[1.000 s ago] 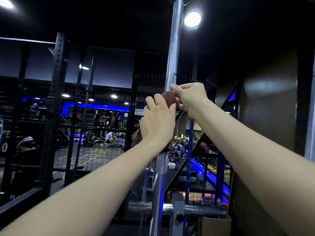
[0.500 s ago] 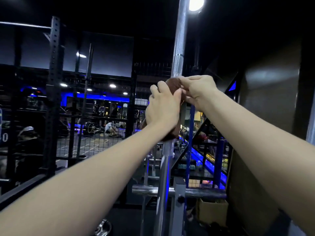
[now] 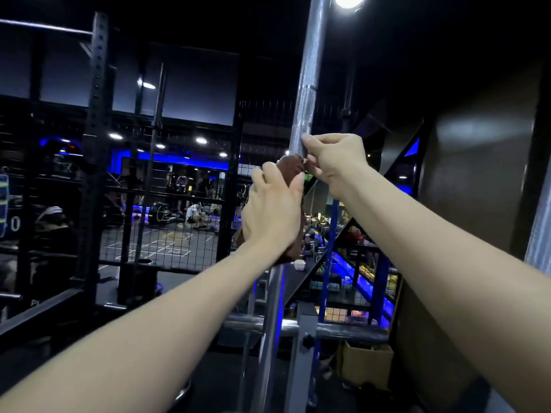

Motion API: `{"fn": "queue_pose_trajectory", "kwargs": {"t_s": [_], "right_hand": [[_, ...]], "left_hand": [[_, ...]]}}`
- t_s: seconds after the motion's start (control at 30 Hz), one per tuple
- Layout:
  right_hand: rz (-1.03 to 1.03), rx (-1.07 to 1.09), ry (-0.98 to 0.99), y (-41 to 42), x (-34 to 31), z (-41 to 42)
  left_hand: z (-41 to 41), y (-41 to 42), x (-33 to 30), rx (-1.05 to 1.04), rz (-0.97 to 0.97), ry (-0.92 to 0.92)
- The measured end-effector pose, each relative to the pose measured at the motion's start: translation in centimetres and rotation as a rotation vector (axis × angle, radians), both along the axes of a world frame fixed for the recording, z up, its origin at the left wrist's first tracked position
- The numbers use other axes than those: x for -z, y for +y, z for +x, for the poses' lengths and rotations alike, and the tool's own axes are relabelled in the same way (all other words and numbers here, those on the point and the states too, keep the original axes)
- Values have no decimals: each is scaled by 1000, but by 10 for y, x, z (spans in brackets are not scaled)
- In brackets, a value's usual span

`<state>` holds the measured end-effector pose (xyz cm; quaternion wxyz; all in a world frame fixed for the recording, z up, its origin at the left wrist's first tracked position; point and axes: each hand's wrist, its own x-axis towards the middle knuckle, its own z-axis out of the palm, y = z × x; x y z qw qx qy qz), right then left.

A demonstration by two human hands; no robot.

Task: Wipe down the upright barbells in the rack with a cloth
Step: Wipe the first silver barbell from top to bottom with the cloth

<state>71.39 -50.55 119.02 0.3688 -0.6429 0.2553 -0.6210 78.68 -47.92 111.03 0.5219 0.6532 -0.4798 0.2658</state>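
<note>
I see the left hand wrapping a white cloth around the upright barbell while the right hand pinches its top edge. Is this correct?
Not quite: the head view shows the cloth is brown, not white. The left hand wraps it around the upright barbell; the right hand pinches its top edge.

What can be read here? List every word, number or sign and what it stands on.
"0": white, on a dark panel at the far left edge.
Pale marks on the rack's base beam: too blurred to read.
Barbell and cloth: no text.
</note>
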Motion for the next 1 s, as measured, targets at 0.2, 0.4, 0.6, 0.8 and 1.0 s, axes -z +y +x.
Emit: {"fn": "queue_pose_trajectory", "kwargs": {"t_s": [0.2,0.4,0.6,0.8,1.0], "right_hand": [[-32,25,8,7,6,-3],[-33,3,17,6,4,-3],[-22,0,28,4,6,-1],[-26,35,12,14,9,-7],[-33,7,10,8,14,-6]], "left_hand": [[-7,24,60,-27,97,-37],[-3,4,-17,69,-24,72],[1,5,19,85,-54,47],[0,25,68,125,90,32],[-1,2,-3,149,-42,73]]}}
